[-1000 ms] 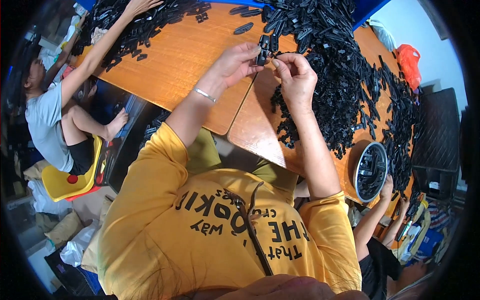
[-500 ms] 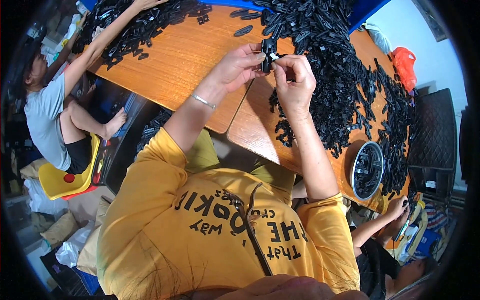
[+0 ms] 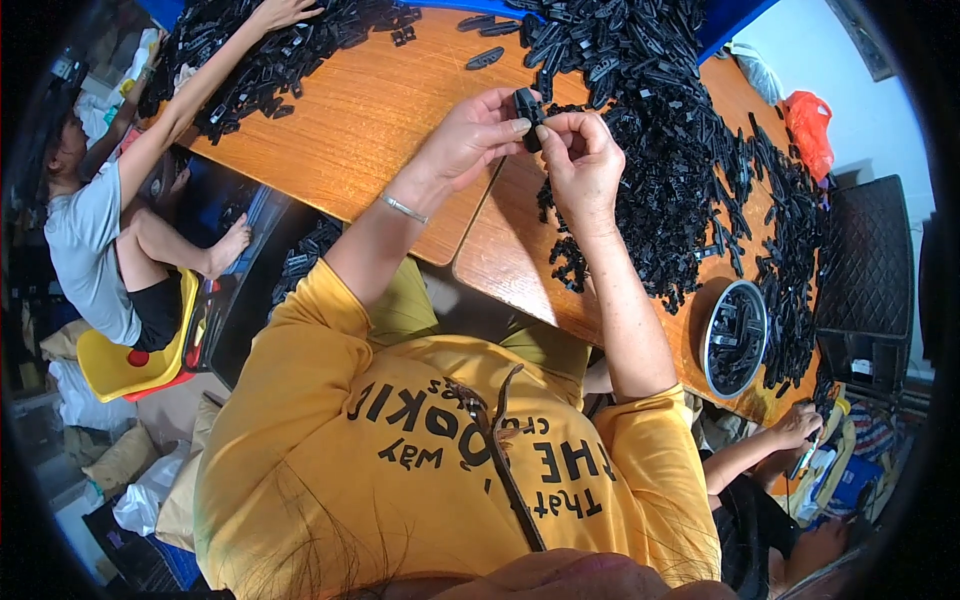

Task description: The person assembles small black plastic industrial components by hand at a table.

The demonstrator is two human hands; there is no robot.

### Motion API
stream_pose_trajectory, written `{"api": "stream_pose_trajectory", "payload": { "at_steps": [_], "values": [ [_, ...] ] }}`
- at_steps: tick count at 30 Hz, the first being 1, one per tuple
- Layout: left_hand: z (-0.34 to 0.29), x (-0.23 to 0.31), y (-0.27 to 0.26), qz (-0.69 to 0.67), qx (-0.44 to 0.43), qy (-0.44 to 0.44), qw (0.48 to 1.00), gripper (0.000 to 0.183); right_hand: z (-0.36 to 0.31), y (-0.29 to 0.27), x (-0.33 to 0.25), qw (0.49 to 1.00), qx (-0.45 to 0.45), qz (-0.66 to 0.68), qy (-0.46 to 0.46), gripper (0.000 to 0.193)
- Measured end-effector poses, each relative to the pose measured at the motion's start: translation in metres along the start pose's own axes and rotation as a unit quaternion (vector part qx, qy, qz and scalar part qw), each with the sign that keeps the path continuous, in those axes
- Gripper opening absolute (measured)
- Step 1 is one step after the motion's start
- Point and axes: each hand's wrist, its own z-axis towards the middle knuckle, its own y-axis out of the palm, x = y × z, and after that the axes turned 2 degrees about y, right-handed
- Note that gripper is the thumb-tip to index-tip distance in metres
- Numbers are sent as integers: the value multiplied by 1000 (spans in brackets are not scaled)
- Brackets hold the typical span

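Observation:
Above the wooden table [image 3: 380, 110], a black plastic part [image 3: 528, 112] is gripped between the thumb and fingers of my left hand [image 3: 484, 132]. My right hand [image 3: 583, 158] pinches the same part from its right side, fingertips pressed to it. What the right fingertips cover is too small to make out. Just beyond and to the right of my hands spreads a big heap of small black plastic parts [image 3: 655, 190]. Longer ribbed black parts [image 3: 610, 50] lie piled at the far side.
A round metal bowl [image 3: 735, 372] holding black parts stands at the table's right. Another black pile [image 3: 270, 75] lies far left, under a seated person's arm [image 3: 190, 95]. At lower right, another person's hands [image 3: 800, 430] hold a tool. A red plastic bag [image 3: 808, 135] sits far right.
The black part has been turned and tilted in my left hand. A small white piece seen at my right fingertips is now out of sight. My right hand has moved slightly left.

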Motion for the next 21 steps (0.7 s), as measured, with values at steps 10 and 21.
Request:
{"api": "stream_pose_trajectory", "payload": {
  "at_steps": [10,21],
  "values": [
    [-18,-7,7,191,37,79,978,35,-20,19,22,994,-49,-20,100,27],
    [-139,53,-53,250,80,-131,956,32,-51,47,7,948,-304,-9,96,33]
  ]
}}
